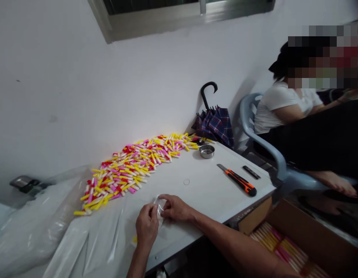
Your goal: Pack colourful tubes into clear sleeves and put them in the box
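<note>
My left hand [147, 224] and my right hand [176, 208] meet over the near part of the white table, both with bent fingers pinching a clear plastic bag [160, 211]. What lies inside the bag, if anything, I cannot make out. A bit of something yellow [135, 239] shows beside my left wrist. Beyond the hands, a long heap of small white tubes [132, 162] with yellow, red and pink ends runs along the wall. A thin ring [186, 182], like a rubber band, lies a little past my right hand.
Orange-black utility knife [239, 181], black strip [251, 172] and round metal tin [207, 151] stand right on the table [196, 200]. Plastic sheeting [51, 220] covers the left. A folded umbrella [215, 121], a carton [306, 227] of bundled sticks and a seated person [283, 104] are right.
</note>
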`<state>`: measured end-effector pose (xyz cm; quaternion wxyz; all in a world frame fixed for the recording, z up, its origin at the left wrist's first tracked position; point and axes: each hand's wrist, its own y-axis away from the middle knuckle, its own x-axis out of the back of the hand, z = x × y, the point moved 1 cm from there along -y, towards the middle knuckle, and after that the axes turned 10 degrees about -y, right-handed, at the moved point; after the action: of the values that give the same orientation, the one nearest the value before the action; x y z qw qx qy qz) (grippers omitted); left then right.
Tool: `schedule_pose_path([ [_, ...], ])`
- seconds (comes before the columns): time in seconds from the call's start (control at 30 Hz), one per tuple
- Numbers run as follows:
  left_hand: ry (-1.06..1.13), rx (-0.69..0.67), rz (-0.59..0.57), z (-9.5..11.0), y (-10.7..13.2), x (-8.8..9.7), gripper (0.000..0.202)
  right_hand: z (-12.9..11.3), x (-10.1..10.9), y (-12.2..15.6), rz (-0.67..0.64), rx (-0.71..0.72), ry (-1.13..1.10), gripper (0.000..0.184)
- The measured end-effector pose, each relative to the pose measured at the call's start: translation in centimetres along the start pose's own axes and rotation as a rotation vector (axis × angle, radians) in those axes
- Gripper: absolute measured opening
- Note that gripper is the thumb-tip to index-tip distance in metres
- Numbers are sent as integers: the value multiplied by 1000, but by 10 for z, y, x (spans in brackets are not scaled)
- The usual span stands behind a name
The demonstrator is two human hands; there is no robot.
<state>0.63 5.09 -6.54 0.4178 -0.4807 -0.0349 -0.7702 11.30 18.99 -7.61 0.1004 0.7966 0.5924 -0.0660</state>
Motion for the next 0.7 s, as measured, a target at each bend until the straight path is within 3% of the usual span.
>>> schedule_pose_path([
  [0.17, -38, -8, 30, -1, 1, -6, 32, 2, 5, 0, -94, 5, 65, 79],
  [0.3, -46, -19, -32, 2, 0, -7, 30, 4, 9, -3, -182, -4, 154, 77],
  [0.37, -38, -19, -51, 2, -1, -7, 30, -4, 15, -12, -241, -24, 186, 67],
  [0.43, -33, 10, -36, 0, -1, -9, 30, -20, 28, -29, -121, 14, 292, 46],
  [0.53, -44, 39, 11, -1, 1, -12, 30, -54, 61, -67, 360, 117, 650, 27],
  [0.57, -48, 38, 28, -1, 2, -13, 29, -63, 72, -81, 450, 122, 726, 27],
  [0.7, -39, 25, 55, 4, 7, -14, 27, -83, 110, -130, 588, 72, 878, 36],
])
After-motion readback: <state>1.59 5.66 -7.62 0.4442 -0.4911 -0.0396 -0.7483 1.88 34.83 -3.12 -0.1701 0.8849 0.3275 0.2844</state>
